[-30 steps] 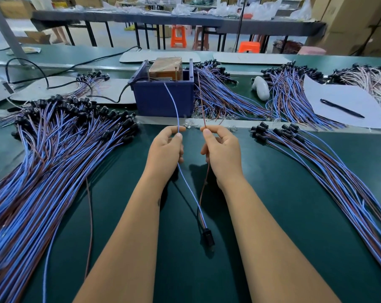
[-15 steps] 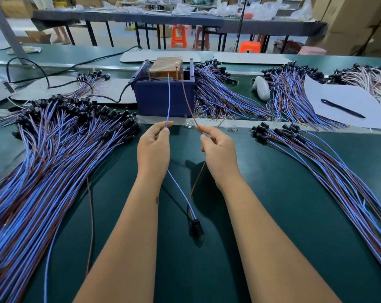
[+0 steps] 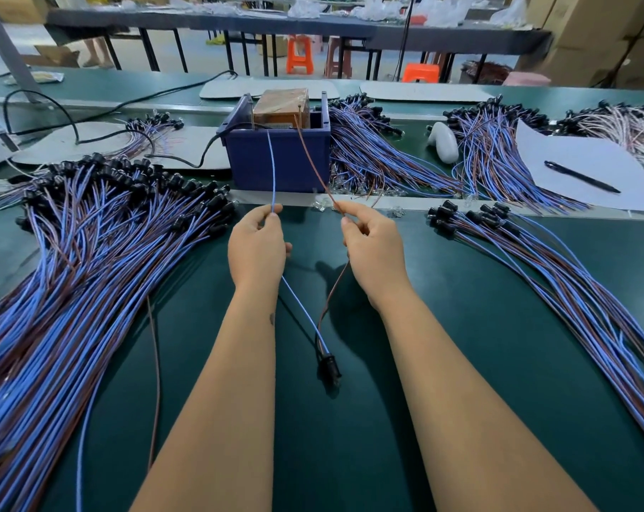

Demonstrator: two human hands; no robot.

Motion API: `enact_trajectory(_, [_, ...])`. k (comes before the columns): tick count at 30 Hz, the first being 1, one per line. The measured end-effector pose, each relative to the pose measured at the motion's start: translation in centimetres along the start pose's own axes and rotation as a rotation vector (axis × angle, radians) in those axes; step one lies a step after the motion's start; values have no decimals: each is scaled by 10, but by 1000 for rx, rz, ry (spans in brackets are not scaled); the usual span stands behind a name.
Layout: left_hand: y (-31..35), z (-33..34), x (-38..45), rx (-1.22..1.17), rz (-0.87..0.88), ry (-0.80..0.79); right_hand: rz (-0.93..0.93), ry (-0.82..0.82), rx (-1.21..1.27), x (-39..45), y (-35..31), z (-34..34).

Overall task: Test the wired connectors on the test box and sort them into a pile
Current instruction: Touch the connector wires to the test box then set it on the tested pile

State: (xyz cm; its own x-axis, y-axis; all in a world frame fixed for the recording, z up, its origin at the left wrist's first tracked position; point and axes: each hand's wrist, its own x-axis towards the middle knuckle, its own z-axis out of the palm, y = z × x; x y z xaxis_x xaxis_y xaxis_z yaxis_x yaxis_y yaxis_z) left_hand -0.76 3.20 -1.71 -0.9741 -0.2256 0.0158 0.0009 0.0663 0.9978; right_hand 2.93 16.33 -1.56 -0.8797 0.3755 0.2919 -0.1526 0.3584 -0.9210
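Connector, black, lies on the green tabletop betw. both forearms, nearer the person than either hand. Two leads run up from it: blue wire goes thru the left hand, brown wire thru the right hand. Left hand pinches the blue wire betw. thumb & forefinger, other fingers curled. Right hand pinches the brown wire the same way. Both wire ends reach up & away from the hands to the test box, a dark blue bin w/ a brownish block inside; the tips sit at its top edge, exact contact too small to tell.

Left of the left hand: big pile of blue/brown wired connectors, black heads toward the far side. Right of the right hand: smaller bundle of the same, fanned out. Beyond the hands, past a pale strip across the tabletop, more bundles beside the box, a white rounded object, a paper sheet w/ a black pen on it. No readable writing or brand anywhere; the sheet looks blank.

Room: workshop, long dark table at the back w/ plastic bags on it, orange stools under it, cardboard boxes stacked at far right.
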Motion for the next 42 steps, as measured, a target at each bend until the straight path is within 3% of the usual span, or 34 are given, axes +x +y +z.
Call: enact_trajectory(42, [5,-10,13,-227,-51,18,32,-20,-83,3,4,1])
